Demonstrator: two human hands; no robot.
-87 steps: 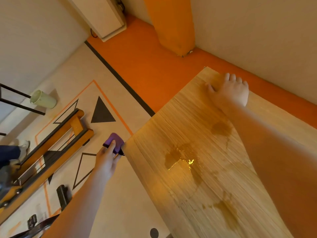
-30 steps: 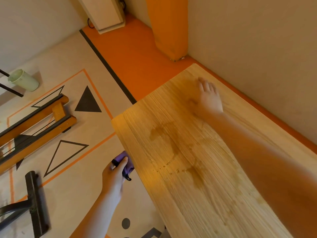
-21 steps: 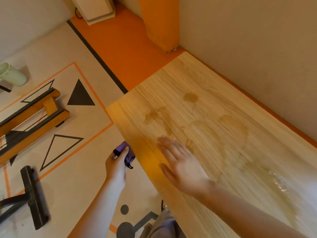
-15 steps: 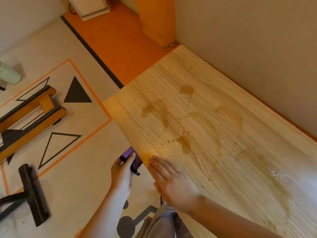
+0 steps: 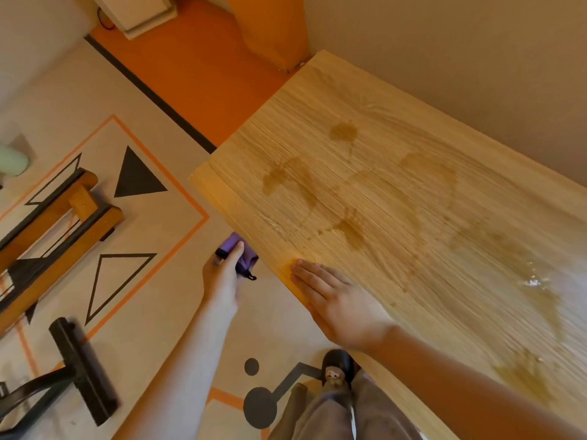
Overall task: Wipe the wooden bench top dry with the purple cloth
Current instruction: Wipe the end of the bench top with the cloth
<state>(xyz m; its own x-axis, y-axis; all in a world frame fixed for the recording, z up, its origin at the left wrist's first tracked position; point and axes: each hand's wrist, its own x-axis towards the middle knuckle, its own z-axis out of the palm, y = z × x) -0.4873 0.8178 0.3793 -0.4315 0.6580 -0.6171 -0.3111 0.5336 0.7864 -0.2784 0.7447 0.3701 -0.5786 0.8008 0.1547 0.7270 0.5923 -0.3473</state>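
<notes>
The wooden bench top (image 5: 397, 128) runs from the upper middle to the lower right, along a beige wall. Dark wet stains (image 5: 346, 230) are spread over its middle, and a glistening puddle (image 5: 533, 282) lies toward the right. My left hand (image 5: 224, 279) grips the bunched purple cloth (image 5: 239, 252) just off the bench's near edge, over the floor. My right hand (image 5: 336, 304) lies flat, fingers straight, on the bench's near edge, close beside the cloth.
An orange pillar (image 5: 273, 30) stands at the bench's far end. On the patterned floor to the left are a wooden frame (image 5: 60, 223) and a black stand foot (image 5: 84, 373). My shoe and trouser leg (image 5: 336, 392) are below the bench edge.
My right hand swept back from the bench's far end to the near edge and settled flat there. My left hand kept hold of the cloth beside the edge. The view shifted.
</notes>
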